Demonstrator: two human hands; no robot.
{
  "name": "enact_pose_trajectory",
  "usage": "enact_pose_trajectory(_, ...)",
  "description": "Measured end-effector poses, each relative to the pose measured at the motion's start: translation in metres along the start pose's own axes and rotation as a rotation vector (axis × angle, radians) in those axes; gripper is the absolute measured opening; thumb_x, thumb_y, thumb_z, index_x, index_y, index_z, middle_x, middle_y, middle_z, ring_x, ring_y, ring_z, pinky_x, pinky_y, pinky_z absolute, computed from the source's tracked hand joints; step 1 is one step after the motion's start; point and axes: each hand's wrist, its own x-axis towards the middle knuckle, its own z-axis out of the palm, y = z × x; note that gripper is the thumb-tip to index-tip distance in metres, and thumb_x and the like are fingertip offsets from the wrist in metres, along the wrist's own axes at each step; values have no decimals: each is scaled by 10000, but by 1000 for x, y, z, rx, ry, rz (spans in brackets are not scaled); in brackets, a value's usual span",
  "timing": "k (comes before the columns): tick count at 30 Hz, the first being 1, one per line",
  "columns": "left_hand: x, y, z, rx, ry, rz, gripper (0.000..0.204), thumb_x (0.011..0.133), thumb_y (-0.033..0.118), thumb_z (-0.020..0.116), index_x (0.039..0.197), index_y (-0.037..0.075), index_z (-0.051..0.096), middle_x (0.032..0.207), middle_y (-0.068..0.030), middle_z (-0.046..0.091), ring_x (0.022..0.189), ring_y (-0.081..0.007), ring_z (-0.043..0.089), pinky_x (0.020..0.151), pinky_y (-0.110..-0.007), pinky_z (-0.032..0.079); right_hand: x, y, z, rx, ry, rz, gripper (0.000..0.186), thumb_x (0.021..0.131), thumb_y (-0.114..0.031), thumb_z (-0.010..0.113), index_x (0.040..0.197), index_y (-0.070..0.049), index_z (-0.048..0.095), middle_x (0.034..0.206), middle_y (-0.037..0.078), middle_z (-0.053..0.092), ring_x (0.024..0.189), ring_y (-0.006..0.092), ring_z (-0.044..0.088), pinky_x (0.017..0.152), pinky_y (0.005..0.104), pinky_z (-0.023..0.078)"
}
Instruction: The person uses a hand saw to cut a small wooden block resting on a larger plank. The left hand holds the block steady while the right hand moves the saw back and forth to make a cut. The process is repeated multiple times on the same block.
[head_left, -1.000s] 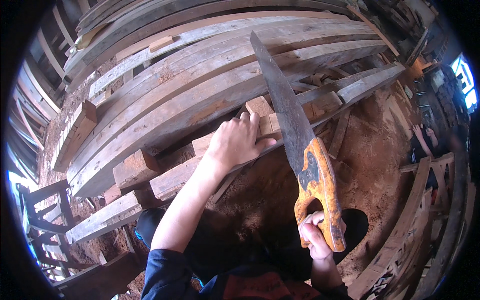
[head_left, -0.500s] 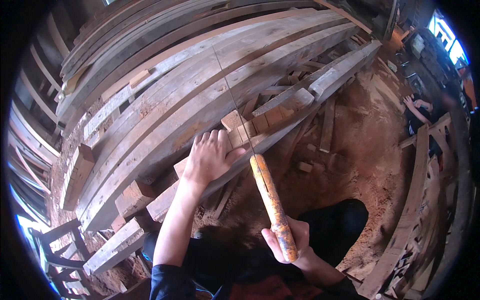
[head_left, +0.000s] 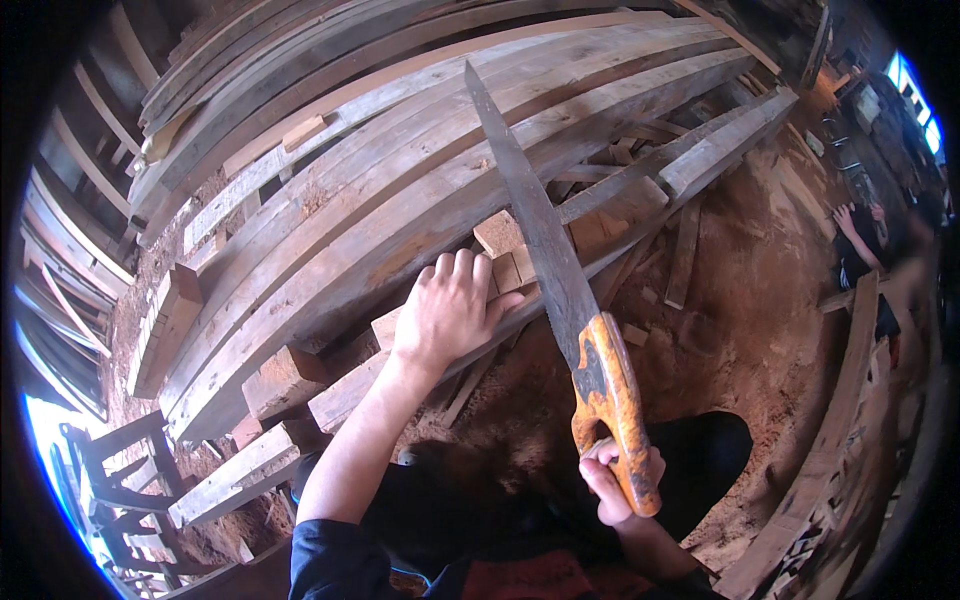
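Note:
My right hand (head_left: 612, 478) grips the orange wooden handle of a hand saw (head_left: 545, 250). Its long dark blade runs up and to the left, across a narrow wooden beam (head_left: 640, 195) that lies diagonally in front of me. My left hand (head_left: 450, 312) presses flat on that beam just left of the blade, fingers spread over short block ends (head_left: 505, 240). The blade's toothed edge sits right beside my left thumb.
A big stack of long rough planks (head_left: 400, 140) fills the upper left. Loose offcut blocks (head_left: 285, 380) and sawdust-covered dirt ground (head_left: 760, 300) lie around. Another person's hand (head_left: 850, 220) shows at the right edge. A dark wooden frame (head_left: 120, 480) stands lower left.
The saw has turned so that its flat blade side shows and it reaches farther up across the beam. My left hand has stayed pressed on the beam.

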Motion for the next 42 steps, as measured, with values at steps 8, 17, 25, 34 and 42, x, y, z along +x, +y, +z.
enact_pose_trajectory(8,3,-5,1,-69,-40,26,439,884,415,622,974,-10,560,888,-169,589,870,-338,616,775,-441,513,27,-45,25,-220,-101,-198,177,787,10,728,876,-18,577,690,43,604,572,95,597,534,227,452)
enact_pose_trajectory(17,4,-8,2,-113,-100,-15,424,872,395,640,940,-12,544,914,-174,592,869,-332,621,767,-430,528,33,-48,23,-203,-117,10,155,786,49,646,860,-30,536,702,72,600,580,124,563,546,248,439)
enact_pose_trajectory(25,6,-9,2,-133,-73,-50,454,873,421,637,929,-18,538,879,-187,594,834,-344,636,747,-437,539,23,-30,21,-98,-144,-64,199,798,60,642,923,-25,512,725,82,607,590,127,553,569,277,444)
enact_pose_trajectory(34,2,-9,5,-158,-26,-29,468,876,430,625,911,-28,537,855,-199,605,820,-358,650,701,-437,545,29,-29,26,-186,-106,-9,165,806,45,632,877,-50,517,647,41,546,503,87,489,485,250,398)
enact_pose_trajectory(42,0,-9,7,-128,-47,-90,425,849,395,646,955,-9,568,888,-180,622,870,-324,649,744,-421,533,64,-16,39,-194,-57,55,148,831,-43,709,817,-49,561,681,54,580,530,138,539,514,268,417)
